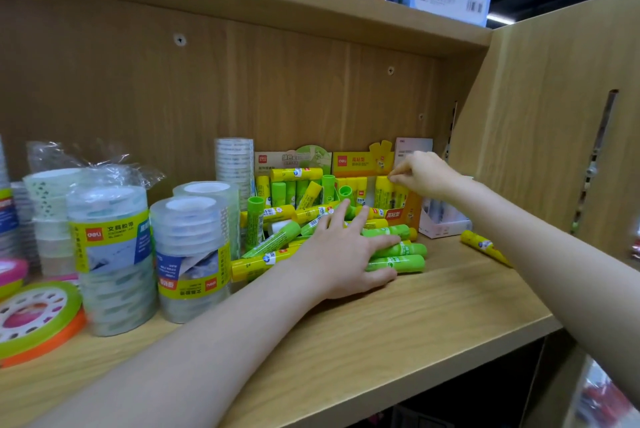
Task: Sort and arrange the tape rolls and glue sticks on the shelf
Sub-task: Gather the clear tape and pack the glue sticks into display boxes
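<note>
Glue sticks (pixel 332 219) lie heaped mid-shelf (pixel 433 303); our left hand (pixel 346 254) presses flat on them, fingers straight, while our right hand (pixel 420 173) pinches an upright yellow stick (pixel 382 192) in the orange box (pixel 408 212).

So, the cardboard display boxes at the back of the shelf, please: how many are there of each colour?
Pale green box: 1
Yellow-orange box: 1
Pink-white box: 1
Total: 3
</note>
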